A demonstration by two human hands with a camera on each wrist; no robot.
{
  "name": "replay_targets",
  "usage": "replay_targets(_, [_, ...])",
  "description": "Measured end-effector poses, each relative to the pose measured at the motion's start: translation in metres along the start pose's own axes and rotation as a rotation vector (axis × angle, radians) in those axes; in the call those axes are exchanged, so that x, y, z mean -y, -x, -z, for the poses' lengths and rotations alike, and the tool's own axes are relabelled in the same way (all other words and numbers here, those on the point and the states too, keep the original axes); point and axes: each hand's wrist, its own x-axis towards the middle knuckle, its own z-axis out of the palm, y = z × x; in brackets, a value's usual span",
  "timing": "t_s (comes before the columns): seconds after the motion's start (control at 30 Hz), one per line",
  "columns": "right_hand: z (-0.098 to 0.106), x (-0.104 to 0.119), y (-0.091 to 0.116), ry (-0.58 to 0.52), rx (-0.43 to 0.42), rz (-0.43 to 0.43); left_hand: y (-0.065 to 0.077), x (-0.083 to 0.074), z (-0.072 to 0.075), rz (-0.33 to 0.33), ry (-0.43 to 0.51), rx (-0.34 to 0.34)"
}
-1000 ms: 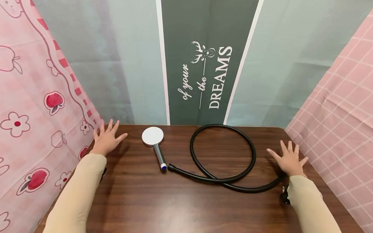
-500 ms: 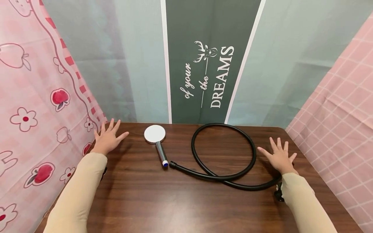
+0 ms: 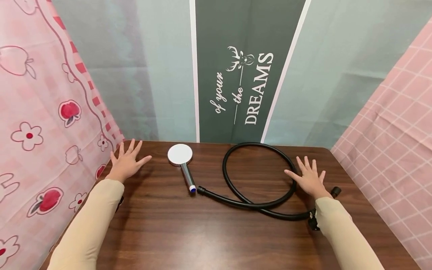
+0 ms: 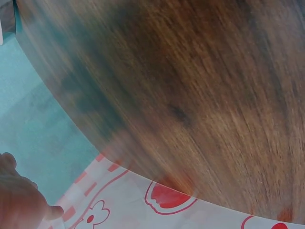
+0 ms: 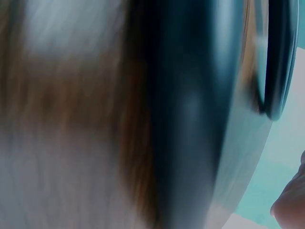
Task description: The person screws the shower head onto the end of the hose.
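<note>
The left grip (image 3: 126, 165) has its fingers spread apart and straight, over the far left corner of the bench (image 3: 202, 240). The right grip (image 3: 309, 180) also has straight fingers spread apart, thumb toward the left; it covers part of the hose (image 3: 258, 206) at the right side of its loop, and whether it touches the hose I cannot tell. In the right wrist view the hose runs close and blurred through the middle.

The shower head (image 3: 185, 168) lies on the bench between the two hands, nearer the left, white disc toward the far edge. Its blue-tipped end sits just beside one end of the hose. The hose makes a single loop, crosses itself and passes under the right wrist, its other end showing beyond. A pink cloth (image 3: 29, 108) with apples and flowers hangs at left, a pink checked cloth (image 3: 388, 131) at right.
</note>
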Motion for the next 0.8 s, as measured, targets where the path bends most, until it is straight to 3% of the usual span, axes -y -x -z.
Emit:
replay_targets(0.3, [-0.01,0.019,-0.014,0.022,0.019,0.045,-0.002,0.0,-0.005,-0.024,-0.01,0.016])
replay_targets(0.8, [-0.021,0.027,-0.017,0.033,0.05,0.079,-0.007,-0.007,-0.015,-0.032,-0.026,0.041])
